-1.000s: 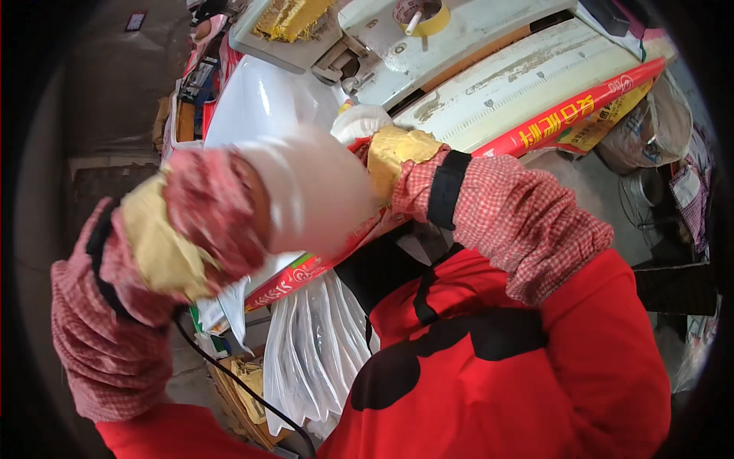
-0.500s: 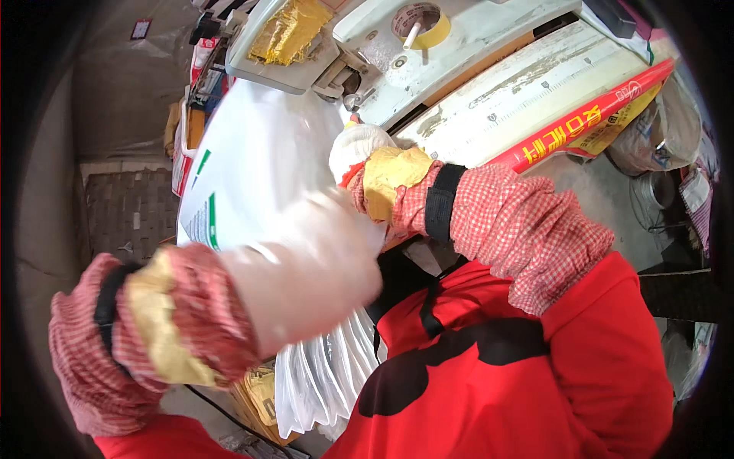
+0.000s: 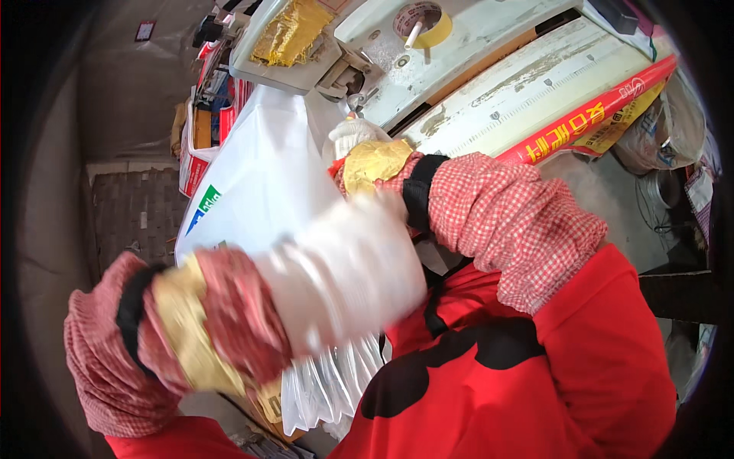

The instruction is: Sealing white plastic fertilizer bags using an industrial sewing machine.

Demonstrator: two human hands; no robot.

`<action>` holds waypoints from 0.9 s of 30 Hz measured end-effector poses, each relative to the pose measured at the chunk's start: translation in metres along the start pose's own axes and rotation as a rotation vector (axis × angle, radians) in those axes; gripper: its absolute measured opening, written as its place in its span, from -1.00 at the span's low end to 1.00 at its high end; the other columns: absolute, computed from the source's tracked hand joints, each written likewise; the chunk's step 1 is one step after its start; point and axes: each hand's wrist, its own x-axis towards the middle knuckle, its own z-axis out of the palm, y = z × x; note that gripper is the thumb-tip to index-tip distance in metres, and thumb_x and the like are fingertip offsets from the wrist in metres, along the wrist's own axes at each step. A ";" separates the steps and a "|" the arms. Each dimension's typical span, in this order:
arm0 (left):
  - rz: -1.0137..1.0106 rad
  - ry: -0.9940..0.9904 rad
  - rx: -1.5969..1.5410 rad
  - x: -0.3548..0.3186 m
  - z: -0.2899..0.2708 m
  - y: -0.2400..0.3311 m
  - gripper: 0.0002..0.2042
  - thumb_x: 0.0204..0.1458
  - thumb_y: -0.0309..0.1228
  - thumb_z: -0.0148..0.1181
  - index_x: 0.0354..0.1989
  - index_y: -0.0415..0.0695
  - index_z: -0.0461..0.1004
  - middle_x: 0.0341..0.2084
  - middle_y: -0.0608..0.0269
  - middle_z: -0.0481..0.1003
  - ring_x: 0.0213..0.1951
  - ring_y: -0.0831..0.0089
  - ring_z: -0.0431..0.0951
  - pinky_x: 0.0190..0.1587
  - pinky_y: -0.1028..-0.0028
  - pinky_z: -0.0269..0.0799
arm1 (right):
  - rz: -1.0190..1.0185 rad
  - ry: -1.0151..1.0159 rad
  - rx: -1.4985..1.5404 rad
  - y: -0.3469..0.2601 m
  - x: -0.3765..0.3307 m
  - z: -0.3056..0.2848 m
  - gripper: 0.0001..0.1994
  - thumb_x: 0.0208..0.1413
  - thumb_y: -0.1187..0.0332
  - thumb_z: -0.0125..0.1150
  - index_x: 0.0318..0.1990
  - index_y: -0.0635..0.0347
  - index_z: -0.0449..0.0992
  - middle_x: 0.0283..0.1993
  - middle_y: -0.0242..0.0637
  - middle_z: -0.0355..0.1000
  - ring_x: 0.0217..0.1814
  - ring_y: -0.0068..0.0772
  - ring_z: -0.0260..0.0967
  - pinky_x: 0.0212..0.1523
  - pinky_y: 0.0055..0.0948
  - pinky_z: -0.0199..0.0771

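While the left hand (image 3: 336, 283) lies blurred over the white bag (image 3: 260, 176), I cannot tell its grip. Above it, the right hand (image 3: 355, 141) pinches the bag's top edge, probably to keep it flat.

You stand in a packing workshop: a worn sealing machine (image 3: 489, 69), stacked plastic bags (image 3: 329, 390), cluttered cartons (image 3: 202, 141).

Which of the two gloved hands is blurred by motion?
The left hand, low in the picture over the white bag; the right hand near the machine is sharp.
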 end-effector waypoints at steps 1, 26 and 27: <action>-0.068 -0.121 0.012 -0.003 -0.013 -0.017 -0.88 -0.22 -0.35 0.21 -0.54 -0.12 0.56 -0.52 0.13 0.49 -0.40 0.30 0.54 -0.35 0.40 0.48 | -0.023 0.115 0.026 0.001 0.000 -0.005 -0.65 0.09 -0.05 0.02 -0.45 0.02 0.44 -0.51 -0.22 0.39 -0.46 -0.16 0.37 -0.38 -0.12 0.38; -0.046 -0.243 -0.101 -0.025 -0.031 -0.019 -0.90 -0.15 -0.38 0.17 -0.47 -0.11 0.46 -0.62 0.19 0.44 -0.41 0.20 0.55 -0.40 0.21 0.47 | 0.270 -0.339 0.493 0.005 -0.001 -0.002 -0.28 0.02 -0.32 -0.05 -0.13 0.31 0.43 -0.16 0.12 0.43 -0.09 0.19 0.37 0.03 0.15 0.30; -0.046 -0.075 -0.099 -0.020 -0.016 -0.015 -0.89 -0.15 -0.38 0.17 -0.44 -0.09 0.47 -0.63 0.21 0.43 -0.45 0.21 0.54 -0.43 0.22 0.46 | 0.244 -0.360 0.347 0.005 0.001 -0.005 -0.23 0.00 -0.36 -0.06 -0.13 0.33 0.44 -0.13 0.14 0.43 -0.06 0.21 0.36 0.07 0.16 0.27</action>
